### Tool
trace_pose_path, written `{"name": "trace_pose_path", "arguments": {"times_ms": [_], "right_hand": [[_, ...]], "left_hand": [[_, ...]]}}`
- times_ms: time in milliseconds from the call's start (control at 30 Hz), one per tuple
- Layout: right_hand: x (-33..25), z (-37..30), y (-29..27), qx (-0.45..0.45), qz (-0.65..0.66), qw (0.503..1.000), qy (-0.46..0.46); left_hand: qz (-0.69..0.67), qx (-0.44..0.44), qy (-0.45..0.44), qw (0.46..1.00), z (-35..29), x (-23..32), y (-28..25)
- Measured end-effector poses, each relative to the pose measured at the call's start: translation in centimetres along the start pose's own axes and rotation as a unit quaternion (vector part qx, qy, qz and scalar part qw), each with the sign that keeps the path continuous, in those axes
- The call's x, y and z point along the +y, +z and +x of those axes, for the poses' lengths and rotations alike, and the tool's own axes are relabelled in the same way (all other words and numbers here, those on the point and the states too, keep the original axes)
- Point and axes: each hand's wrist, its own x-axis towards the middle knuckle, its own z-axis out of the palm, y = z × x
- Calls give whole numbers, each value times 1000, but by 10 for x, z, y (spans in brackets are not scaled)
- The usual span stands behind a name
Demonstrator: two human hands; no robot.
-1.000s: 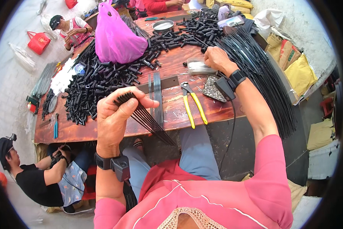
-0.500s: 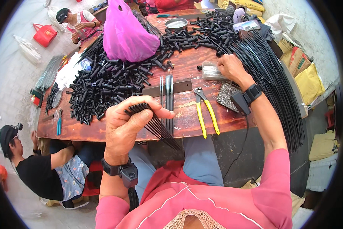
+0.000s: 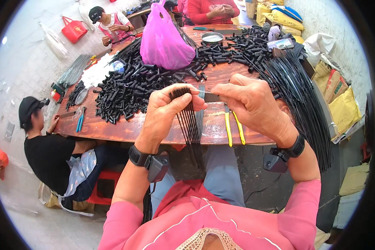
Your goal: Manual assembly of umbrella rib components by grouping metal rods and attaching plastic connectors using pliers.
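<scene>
My left hand is closed around a fanned row of thin black rods, pinched between thumb and fingers near their upper ends. The rods slant down past the table's front edge. Close by on the right, my right hand pinches a thin, light-coloured pin or wire, whose tip points at the rod ends. What else its curled fingers may hold is hidden. Behind the hands, several thin grey rods lie across a dark flat bar. Pliers with yellow handles lie below my right hand, their jaws mostly hidden.
Black tubular pieces are heaped to the left, behind a pink plastic bag. Long black rods cover the right side. A round tin stands farther back. A person in black sits at left; others sit across the table.
My right hand has come from the clear box at the right to the rods, now pinching a thin pin or wire. My left hand has risen rightward with the rods. The view has shifted.
</scene>
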Motion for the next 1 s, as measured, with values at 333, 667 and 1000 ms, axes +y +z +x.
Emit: {"name": "trace_pose_path", "arguments": {"times_ms": [333,667,1000], "right_hand": [[-19,4,-3,-86,-86,992,12],[-19,6,-5,-95,-136,986,-8],[-16,14,-13,-96,-187,977,-33]], "left_hand": [[-11,11,4,1000,-4,-1,4],[-3,13,7,1000,-2,-6,2],[36,26,13,999,-2,-6,13]]}}
